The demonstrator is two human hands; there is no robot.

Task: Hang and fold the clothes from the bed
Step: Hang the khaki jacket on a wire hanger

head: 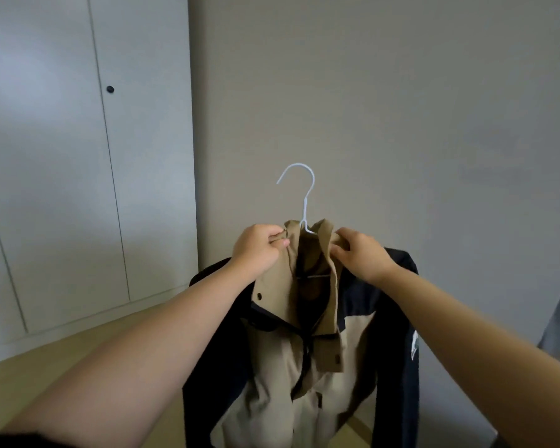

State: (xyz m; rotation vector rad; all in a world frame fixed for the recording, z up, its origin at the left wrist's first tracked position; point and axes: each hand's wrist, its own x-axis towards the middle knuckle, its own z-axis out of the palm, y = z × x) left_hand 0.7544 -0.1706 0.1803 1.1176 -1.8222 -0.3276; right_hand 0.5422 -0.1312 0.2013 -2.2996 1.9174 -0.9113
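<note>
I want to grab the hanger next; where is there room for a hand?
The hook stands bare above the collar, only wall behind. Crowded below: left hand and right hand grip the collar either side of it.

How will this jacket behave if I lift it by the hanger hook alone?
Probably floppy: the jacket sags in folds below its collar. It may slip sideways, since the thin wire hanger looks smooth. Its layered panels suggest moderate weight.
</note>
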